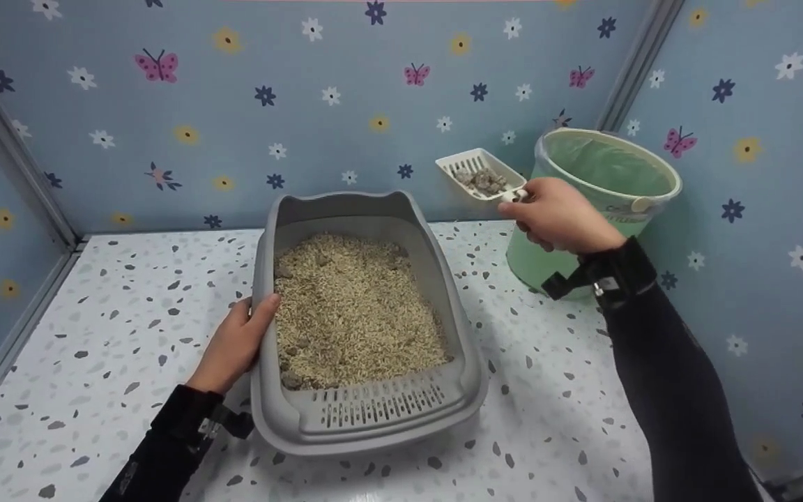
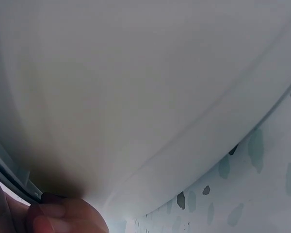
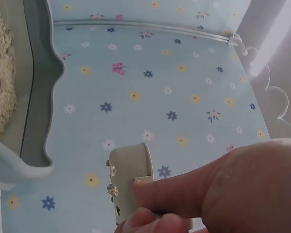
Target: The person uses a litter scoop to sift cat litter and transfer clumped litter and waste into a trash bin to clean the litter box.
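A grey litter tray filled with beige litter sits on the speckled floor. My left hand grips its left rim, thumb over the edge; in the left wrist view only the tray's outer wall and my fingertips show. My right hand holds a white slotted scoop by the handle, lifted between the tray and a green bucket. Grey clumps lie in the scoop. In the right wrist view my thumb presses on the scoop's handle.
The bucket, lined with a green bag, stands in the back right corner. Blue walls with flowers and butterflies close in three sides. The speckled white floor spreads left of and in front of the tray.
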Tool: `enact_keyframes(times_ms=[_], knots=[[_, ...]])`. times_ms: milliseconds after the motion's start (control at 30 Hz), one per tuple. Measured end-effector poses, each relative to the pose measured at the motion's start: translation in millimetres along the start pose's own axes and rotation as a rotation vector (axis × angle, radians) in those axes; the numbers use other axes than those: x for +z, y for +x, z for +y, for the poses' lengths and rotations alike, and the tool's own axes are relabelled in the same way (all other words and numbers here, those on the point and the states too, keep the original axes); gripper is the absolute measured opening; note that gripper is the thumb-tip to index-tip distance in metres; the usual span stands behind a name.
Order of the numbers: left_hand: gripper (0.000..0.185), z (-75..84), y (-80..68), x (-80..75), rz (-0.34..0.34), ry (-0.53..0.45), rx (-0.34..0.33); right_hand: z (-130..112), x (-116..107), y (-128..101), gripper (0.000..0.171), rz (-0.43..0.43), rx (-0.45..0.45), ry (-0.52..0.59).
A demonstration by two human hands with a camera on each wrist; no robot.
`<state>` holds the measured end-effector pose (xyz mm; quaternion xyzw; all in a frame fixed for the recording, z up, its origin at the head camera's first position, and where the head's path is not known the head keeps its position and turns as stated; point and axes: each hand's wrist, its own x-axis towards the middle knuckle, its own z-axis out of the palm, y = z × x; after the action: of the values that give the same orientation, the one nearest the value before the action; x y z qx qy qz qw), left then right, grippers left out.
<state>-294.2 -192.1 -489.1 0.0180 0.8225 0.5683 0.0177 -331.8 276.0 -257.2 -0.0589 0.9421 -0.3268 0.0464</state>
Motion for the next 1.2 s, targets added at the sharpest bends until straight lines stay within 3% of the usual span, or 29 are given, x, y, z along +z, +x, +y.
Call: enact_keyframes(times_ms=[233, 433, 633, 933, 1033, 1200], knots=[[0.083, 1.0, 0.3, 1.3, -0.005, -0.029, 0.020, 14.1, -43.7, 6.5, 0.037, 0.084, 0.055, -0.029], [0.074, 0.5, 0.3, 4.0, -0.019, -0.058, 0.037, 34.2, -71.7, 12.7, 0.041, 0.125, 0.147, 0.021], [0.080, 0.1, 0.0, 3.5, -0.013, -0.045, 0.034, 57.2, -92.3, 20.2, 0.042, 0.190, 0.228, 0.088], [0.092, 1.4, -0.5, 0.7, 0.000, 0.009, 0.005, 86.5, -99.7, 30.5, 0.040, 0.293, 0.286, 0.152], [0.093, 1.0, -0.4, 0.4, 0.007, 0.020, 0.003, 94.2, -98.1, 32.9, 0.032, 0.304, 0.274, 0.154], [0.088, -1.0, -0.3, 0.8, 0.005, 0.005, 0.007, 102.6, -95.6, 37.3, 0.014, 0.345, 0.235, 0.011]])
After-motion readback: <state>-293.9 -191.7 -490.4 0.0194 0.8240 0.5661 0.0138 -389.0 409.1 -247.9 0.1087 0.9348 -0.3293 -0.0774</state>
